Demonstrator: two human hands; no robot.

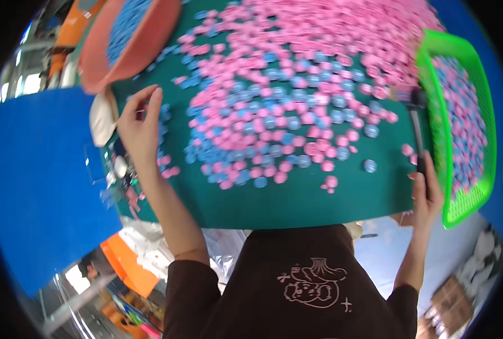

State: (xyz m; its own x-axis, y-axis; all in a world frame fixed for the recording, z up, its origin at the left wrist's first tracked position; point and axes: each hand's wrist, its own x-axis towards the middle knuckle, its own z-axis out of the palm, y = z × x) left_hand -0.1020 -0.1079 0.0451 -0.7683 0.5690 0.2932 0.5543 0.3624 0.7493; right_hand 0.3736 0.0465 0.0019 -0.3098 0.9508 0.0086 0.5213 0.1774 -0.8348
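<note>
My right hand [426, 195] is closed round the black grip of a small hammer [416, 127], which has a thin metal shaft and a dark head. The hammer's head lies near the green basket's left wall, at the right edge of the pile. My left hand [139, 127] is raised over the table's left side, fingers bent and thumb and index tips close together. Whatever may be between them is too small to make out. Between my hands spread many small pink and blue plastic pieces [285, 121], loose on the green table [296, 206].
A bright green basket [466, 212] of mixed pink and blue pieces stands at the right. An orange-pink basin [161, 34] with blue pieces tilts at the far left. Near my left hand are a white object [100, 120] and small clutter. The table's front edge is close to my body.
</note>
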